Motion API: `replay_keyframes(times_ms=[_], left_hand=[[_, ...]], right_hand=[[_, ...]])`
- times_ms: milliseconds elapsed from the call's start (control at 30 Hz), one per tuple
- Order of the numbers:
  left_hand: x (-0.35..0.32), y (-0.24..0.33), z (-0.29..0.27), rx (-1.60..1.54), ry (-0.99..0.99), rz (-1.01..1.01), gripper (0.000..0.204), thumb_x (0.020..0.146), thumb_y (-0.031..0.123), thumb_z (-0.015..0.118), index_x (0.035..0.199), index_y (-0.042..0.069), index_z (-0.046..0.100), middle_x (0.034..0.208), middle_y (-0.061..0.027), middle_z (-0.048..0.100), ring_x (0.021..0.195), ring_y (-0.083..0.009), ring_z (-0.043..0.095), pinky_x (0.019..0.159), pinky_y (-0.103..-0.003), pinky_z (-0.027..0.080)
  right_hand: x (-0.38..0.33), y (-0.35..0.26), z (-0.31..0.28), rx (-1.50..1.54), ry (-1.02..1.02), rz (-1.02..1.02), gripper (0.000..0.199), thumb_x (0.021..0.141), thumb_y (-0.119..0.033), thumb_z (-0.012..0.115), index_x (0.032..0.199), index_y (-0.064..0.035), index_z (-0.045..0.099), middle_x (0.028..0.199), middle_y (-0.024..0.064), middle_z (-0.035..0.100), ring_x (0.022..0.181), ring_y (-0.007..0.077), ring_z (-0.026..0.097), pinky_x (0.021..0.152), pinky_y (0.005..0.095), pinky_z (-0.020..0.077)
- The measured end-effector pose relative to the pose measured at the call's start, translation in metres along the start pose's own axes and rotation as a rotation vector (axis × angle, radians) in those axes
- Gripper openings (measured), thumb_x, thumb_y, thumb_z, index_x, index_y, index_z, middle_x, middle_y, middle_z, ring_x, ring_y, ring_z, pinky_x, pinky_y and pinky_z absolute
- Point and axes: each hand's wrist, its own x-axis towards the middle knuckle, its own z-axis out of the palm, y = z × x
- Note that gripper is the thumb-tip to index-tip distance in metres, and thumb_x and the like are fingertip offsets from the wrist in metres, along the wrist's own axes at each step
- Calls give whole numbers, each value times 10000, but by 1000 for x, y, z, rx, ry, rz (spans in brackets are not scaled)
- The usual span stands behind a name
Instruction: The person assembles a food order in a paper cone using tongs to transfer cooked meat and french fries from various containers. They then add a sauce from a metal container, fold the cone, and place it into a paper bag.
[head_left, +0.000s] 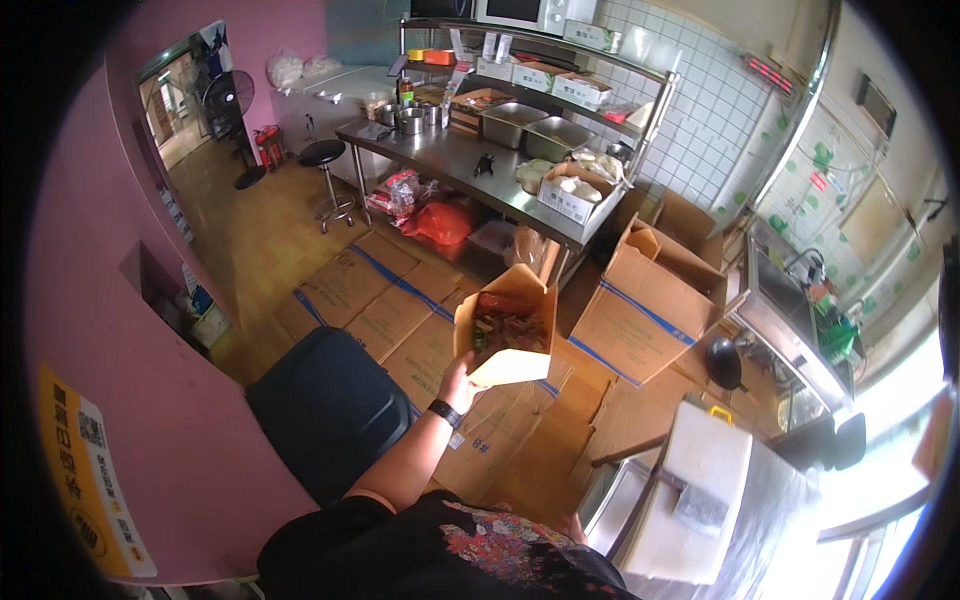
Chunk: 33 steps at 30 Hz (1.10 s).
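Left hand [460, 384] grips kraft takeout box [463, 328]: food [512, 332] in, flaps [514, 367] unclosed. Right hand [575, 528] mostly hidden; can't tell finger state.

Steel table [440, 160], backed by a white-tiled wall [690, 130] and flanked on its left by a black stool [322, 152]; the yellowish-brown floor [240, 225] before it is partly covered with flattened cardboard [385, 322].

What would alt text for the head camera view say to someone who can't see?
In a kitchen, a left hand holds an open takeout box containing food. Beyond, metal pans stand on a steel table; flattened cardboard covers part of the floor.
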Motion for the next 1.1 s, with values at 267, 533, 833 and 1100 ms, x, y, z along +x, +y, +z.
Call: replay_keyframes(times_ms=[267, 533, 833, 1100], left_hand=[[93, 26, -43, -157, 237, 96, 406, 867, 277, 463, 1214, 88, 370, 1233, -70, 434, 1024, -321, 511, 824, -531, 389], [229, 90, -75, -229, 338, 142, 543, 862, 283, 495, 1288, 27, 278, 1375, -70, 231, 1100, -353, 444, 839, -506, 393], [374, 173, -108, -219, 340, 150, 601, 876, 289, 471, 1319, -1, 186, 1404, -126, 106, 1147, -349, 390, 883, -503, 383], [491, 227, -95, -212, 446, 168, 428, 871, 270, 477, 1167, -20, 371, 1212, -119, 413, 956, -305, 541, 789, -477, 441]], right_hand=[[-71, -281, 234, 98, -1153, -416, 501, 864, -530, 339, 1074, -89, 452, 1083, 126, 519, 1074, 337, 460, 945, 476, 308], [-168, -423, 414, 152, -1989, -643, 622, 821, -628, 287, 1004, -59, 461, 972, 186, 520, 999, 421, 504, 982, 616, 115], [-132, -531, 569, 93, -2369, -729, 324, 901, -393, 361, 946, -89, 466, 960, 152, 531, 900, 359, 572, 967, 657, 99], [-45, -615, 652, 78, -2405, -729, 304, 906, -369, 368, 907, -81, 465, 938, 156, 542, 894, 356, 579, 972, 650, 107]])
